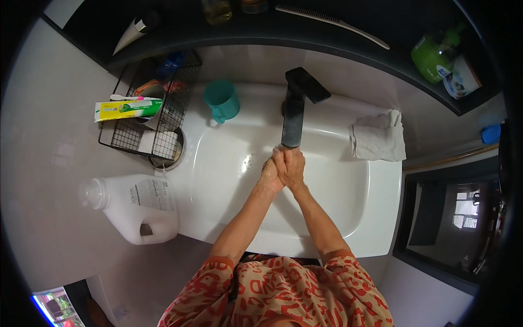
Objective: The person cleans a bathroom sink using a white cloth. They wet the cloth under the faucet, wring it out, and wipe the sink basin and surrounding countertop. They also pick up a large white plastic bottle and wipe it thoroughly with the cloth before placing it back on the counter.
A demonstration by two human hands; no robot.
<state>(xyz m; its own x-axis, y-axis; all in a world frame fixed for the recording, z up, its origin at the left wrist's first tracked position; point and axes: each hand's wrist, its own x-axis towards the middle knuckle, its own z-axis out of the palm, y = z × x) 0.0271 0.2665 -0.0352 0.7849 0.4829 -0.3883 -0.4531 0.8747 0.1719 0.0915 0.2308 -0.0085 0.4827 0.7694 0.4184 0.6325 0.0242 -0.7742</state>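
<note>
My left hand point(271, 175) and my right hand point(293, 167) are clasped together right under the spout of the black faucet point(293, 122). Their fingers are closed around one another, and the skin looks wet. Whether anything lies between the palms is hidden. Below them curves the white washbasin point(338, 185). A teal mug point(222, 100) stands on the basin's back left ledge, and a folded grey-white cloth point(377, 136) hangs over the right rim.
Left of the basin are a black wire basket point(163, 128) with a toothpaste tube point(128, 110) and a large white jug point(141, 210). Overhead, a dark shelf point(245, 38) holds a comb point(332, 24) and a green pump bottle point(433, 57). A dark-framed niche point(436, 272) is at right.
</note>
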